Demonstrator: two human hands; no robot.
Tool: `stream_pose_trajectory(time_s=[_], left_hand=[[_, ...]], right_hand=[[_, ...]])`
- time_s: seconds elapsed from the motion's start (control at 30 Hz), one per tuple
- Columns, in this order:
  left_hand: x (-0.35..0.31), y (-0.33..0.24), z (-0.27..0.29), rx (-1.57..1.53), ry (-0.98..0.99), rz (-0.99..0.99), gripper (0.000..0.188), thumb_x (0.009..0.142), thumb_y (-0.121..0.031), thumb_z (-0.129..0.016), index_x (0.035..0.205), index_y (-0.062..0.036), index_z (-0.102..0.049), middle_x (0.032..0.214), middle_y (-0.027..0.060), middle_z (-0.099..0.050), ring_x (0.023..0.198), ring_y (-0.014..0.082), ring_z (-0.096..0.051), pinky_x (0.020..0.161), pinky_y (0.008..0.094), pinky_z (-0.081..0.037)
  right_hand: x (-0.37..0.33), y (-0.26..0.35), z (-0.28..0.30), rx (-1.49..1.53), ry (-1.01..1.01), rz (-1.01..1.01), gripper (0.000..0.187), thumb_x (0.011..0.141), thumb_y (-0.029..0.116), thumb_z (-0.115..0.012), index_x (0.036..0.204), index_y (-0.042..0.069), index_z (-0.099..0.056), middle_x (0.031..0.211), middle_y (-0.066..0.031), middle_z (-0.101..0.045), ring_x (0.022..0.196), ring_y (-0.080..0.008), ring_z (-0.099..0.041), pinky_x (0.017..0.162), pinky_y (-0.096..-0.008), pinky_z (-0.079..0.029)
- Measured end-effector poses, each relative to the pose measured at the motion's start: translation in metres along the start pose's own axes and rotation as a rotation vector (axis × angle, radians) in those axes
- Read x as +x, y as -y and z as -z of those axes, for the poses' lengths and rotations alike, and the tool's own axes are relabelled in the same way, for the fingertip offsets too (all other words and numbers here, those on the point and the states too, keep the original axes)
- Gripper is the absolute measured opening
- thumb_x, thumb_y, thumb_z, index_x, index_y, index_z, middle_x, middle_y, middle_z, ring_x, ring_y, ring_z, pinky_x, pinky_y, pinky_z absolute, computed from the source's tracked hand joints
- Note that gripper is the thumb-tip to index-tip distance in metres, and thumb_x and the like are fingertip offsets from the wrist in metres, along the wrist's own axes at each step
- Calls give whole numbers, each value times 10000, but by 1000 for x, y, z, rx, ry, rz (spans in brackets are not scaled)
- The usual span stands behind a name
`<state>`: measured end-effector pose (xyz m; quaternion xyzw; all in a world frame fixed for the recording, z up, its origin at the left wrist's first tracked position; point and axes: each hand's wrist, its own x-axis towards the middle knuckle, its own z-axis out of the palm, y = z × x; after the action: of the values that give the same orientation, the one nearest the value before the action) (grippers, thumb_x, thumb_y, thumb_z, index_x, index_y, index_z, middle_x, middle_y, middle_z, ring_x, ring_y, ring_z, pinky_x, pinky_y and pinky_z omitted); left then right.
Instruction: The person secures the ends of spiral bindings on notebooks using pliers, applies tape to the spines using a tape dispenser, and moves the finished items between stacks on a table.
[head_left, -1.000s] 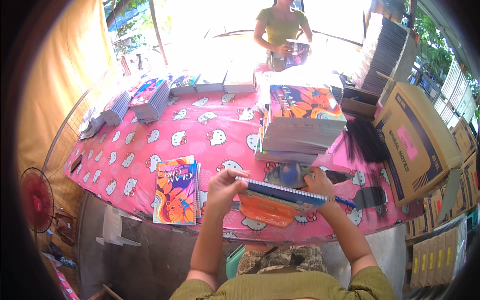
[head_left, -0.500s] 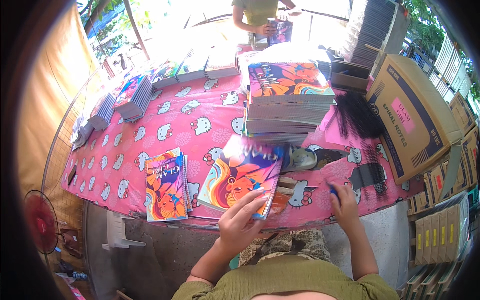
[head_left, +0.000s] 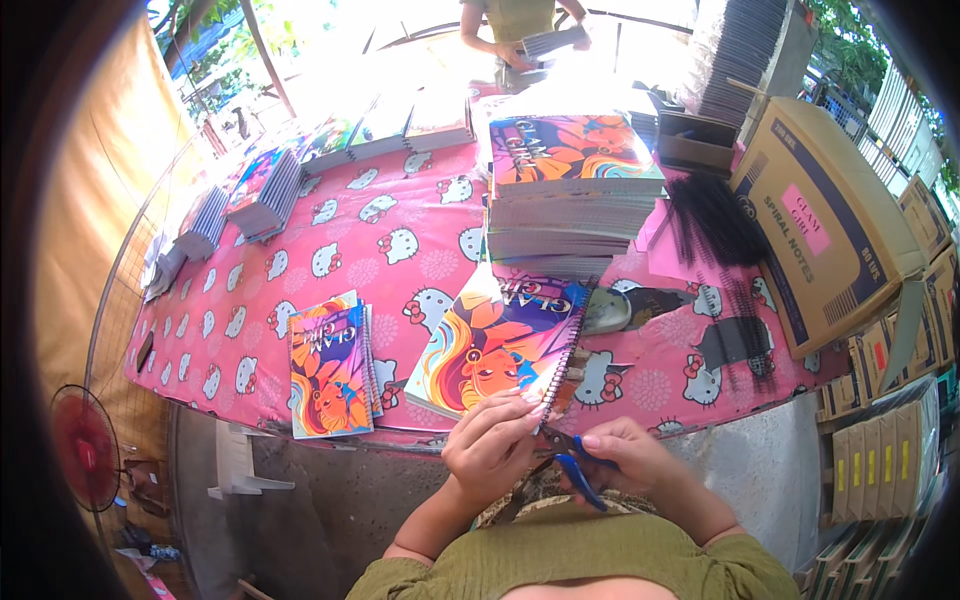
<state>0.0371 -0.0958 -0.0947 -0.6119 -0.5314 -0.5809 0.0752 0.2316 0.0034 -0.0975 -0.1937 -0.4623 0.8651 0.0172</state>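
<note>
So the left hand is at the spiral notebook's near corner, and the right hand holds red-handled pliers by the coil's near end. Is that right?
Not quite: the pliers have blue handles, not red, as the head view shows. The left hand is at the near corner of the spiral notebook, and the right hand holds the pliers by the near end of the coil.

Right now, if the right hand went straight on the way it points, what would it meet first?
With the blue-handled tool leading, probably the lower end of the notebook's black spiral, beside the left hand; depth is unclear.
</note>
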Motion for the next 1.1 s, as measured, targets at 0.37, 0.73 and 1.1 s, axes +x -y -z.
stream_pose_trajectory(time_s=[0.37,0.73,1.1], left_hand=[[22,-38,-1,-266,518,-61,390,769,-122,-718,1122,-17,-591,1026,139,-603,927,290,-626,763,379,-533],[100,20,3,-721,836,430,577,855,-18,-672,1362,11,-397,965,64,-649,1031,148,-598,894,283,-469],[103,15,3,-994,867,647,560,900,-34,-616,1370,7,-314,981,54,-598,939,77,-544,837,224,-445]], right_hand=[[13,-9,-2,177,-548,298,260,853,67,-691,1064,36,-542,896,-20,-626,802,-110,-612,736,-317,-526],[-36,19,-20,-935,-390,481,260,863,89,-666,1083,39,-537,872,-47,-616,831,-128,-608,763,-279,-486],[-7,118,-1,-2175,-628,964,526,726,425,-727,1177,218,-555,1035,-74,-502,1006,-275,-508,910,-594,-382]])
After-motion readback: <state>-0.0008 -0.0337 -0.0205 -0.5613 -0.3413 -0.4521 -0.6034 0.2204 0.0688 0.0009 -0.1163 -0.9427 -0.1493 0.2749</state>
